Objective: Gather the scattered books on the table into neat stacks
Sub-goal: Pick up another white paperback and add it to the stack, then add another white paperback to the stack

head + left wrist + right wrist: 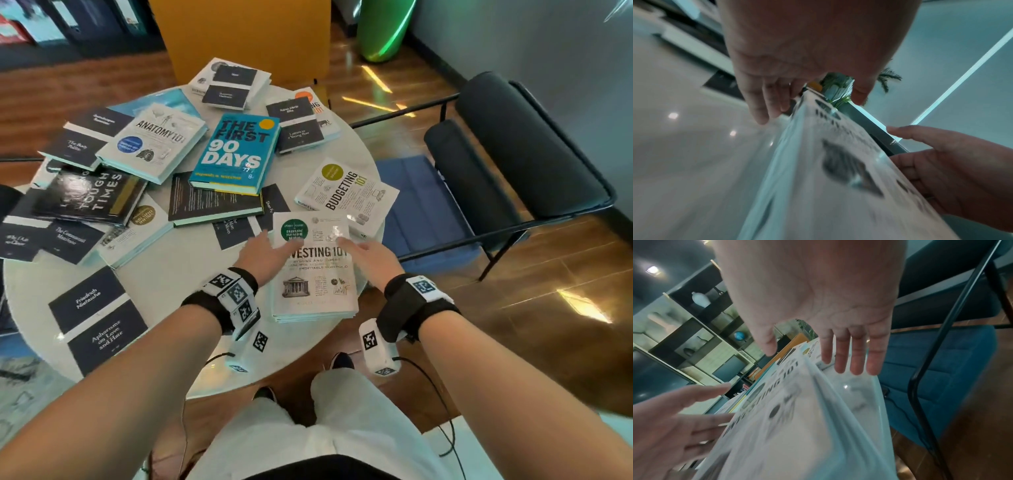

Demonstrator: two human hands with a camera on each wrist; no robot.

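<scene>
White Investing 101 stack (313,274) | hands flat-fingered (gripping nothing) | Budgeting 101 (346,192) beside

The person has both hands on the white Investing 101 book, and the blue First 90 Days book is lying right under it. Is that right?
Not quite. Both the left hand and the right hand are at the Investing 101 book, but the head view shows The First 90 Days book lying apart, farther back on the table, not under it.

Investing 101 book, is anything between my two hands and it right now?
Nothing visible. The left hand and right hand flank the Investing 101 book with straight fingers, neither curled around it.
</scene>
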